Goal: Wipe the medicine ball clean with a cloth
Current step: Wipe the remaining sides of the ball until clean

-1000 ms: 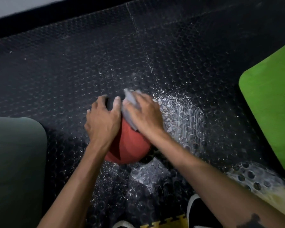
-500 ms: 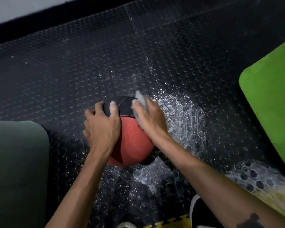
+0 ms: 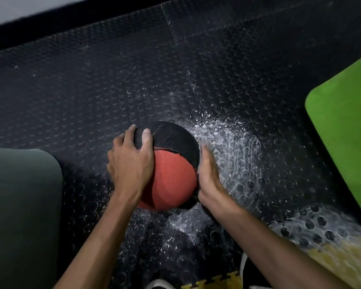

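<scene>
A red and black medicine ball (image 3: 171, 174) sits on the black studded floor mat (image 3: 92, 90). My left hand (image 3: 131, 161) grips the ball's upper left side, with the fingers curled over the black panel and the thumb on top. On the ball's right side lies my right hand (image 3: 206, 174), seen edge-on with straight fingers. It presses the grey cloth (image 3: 198, 166) against the ball. Only a thin pale strip of the cloth shows between palm and ball.
White residue (image 3: 238, 163) is spread over the floor right of and below the ball. A green mat (image 3: 342, 132) lies at the right and a dark grey-green pad (image 3: 19, 215) at the left. A yellow puzzle-mat edge (image 3: 217, 282) and a shoe (image 3: 250, 274) sit at the bottom.
My right hand has slid with the cloth from the top of the ball down to its right side, uncovering the black panel. My left hand has kept its hold.
</scene>
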